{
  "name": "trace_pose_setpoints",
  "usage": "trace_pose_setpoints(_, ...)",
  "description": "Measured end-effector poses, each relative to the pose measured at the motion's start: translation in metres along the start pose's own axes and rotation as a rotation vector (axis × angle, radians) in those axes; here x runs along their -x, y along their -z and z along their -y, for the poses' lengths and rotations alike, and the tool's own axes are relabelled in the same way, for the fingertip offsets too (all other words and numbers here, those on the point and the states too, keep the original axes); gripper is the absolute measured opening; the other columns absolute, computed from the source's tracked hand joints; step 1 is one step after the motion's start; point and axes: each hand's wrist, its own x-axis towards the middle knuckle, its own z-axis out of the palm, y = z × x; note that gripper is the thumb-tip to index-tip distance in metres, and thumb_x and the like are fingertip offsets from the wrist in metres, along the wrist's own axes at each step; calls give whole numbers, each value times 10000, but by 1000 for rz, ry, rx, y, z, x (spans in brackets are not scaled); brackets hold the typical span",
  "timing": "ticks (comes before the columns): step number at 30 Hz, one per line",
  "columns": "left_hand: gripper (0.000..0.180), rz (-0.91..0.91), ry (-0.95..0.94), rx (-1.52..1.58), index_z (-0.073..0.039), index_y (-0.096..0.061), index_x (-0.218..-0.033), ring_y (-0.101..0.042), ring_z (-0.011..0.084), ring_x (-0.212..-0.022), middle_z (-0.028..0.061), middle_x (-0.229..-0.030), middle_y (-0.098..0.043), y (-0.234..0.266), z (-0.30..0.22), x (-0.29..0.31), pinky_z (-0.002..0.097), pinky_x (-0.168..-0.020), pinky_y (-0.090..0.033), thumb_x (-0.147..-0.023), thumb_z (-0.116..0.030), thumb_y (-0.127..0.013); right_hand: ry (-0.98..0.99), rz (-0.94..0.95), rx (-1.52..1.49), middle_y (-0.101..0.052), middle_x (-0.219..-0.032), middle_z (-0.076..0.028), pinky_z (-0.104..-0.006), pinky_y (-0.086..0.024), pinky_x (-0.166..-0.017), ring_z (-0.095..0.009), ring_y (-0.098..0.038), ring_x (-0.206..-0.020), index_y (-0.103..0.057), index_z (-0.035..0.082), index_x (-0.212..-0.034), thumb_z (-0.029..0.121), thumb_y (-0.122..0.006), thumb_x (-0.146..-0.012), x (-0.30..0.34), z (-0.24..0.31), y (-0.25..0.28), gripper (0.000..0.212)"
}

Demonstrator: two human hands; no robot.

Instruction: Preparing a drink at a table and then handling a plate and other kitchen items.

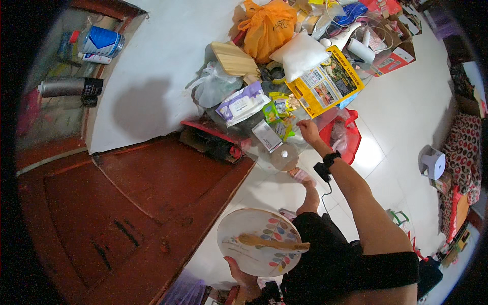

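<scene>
My left hand [243, 277] grips the rim of a white bowl [231, 236] decorated with coloured leaves. A wooden spoon [269, 243] lies across the bowl, its end reaching past the right side. My right hand [309, 132] is stretched forward with its fingers curled together beside the cluttered tabletop; what they hold, if anything, is hidden. Close to its fingertips are small green and yellow packets [279, 114] and a white box [267, 135]. A round see-through lid [284, 157] with a pale knob is nearby. Right of the hand hangs a red plastic bag [345, 134].
A yellow printed package [328, 81], a white full bag [300, 57], an orange bag [267, 28], a wipes pack [243, 103] and a wooden board [235, 58] crowd the tabletop. A dark red door [127, 218] stands at left. My foot [302, 176] is on the tiled floor [396, 147].
</scene>
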Motion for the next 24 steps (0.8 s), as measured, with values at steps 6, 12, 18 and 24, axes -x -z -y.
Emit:
trace_pose_setpoints(6,686,56,27,46,-88,-267,-1380,-367,346,-1211,141,-1362,-346,-7,-3,0,507,-996,-321,-887,-543,-415,100,-136,-149,-581,-891,-161,-361,-468,-738,-313,-577,-842,-616,39,-950,-89,-513,-701,40,32,66,298)
trace_pose_setpoints(12,690,78,37,60,-91,-257,-1385,-385,333,-1202,141,-1359,-350,-8,-1,-3,498,-985,-343,-891,-555,-385,-21,-301,-204,-526,-670,-52,-286,-463,-533,-153,-527,-572,-509,12,-949,-4,-561,-798,55,40,101,161)
trace_pose_setpoints(18,691,90,29,55,-93,-232,-1395,-385,325,-1209,142,-1374,-333,-2,1,-1,498,-985,-349,-902,-567,-335,-564,16,-875,-527,-640,-32,-240,-372,-394,-107,-467,-462,-453,109,-930,217,-509,-920,67,89,123,122)
trace_pose_setpoints(24,705,80,13,77,-97,-211,-1402,-379,331,-1212,147,-1381,-315,0,2,2,492,-992,-344,-897,-569,-350,-476,239,-1037,-528,-595,-36,-218,-337,-376,-99,-445,-425,-438,133,-919,217,-470,-937,80,157,140,91)
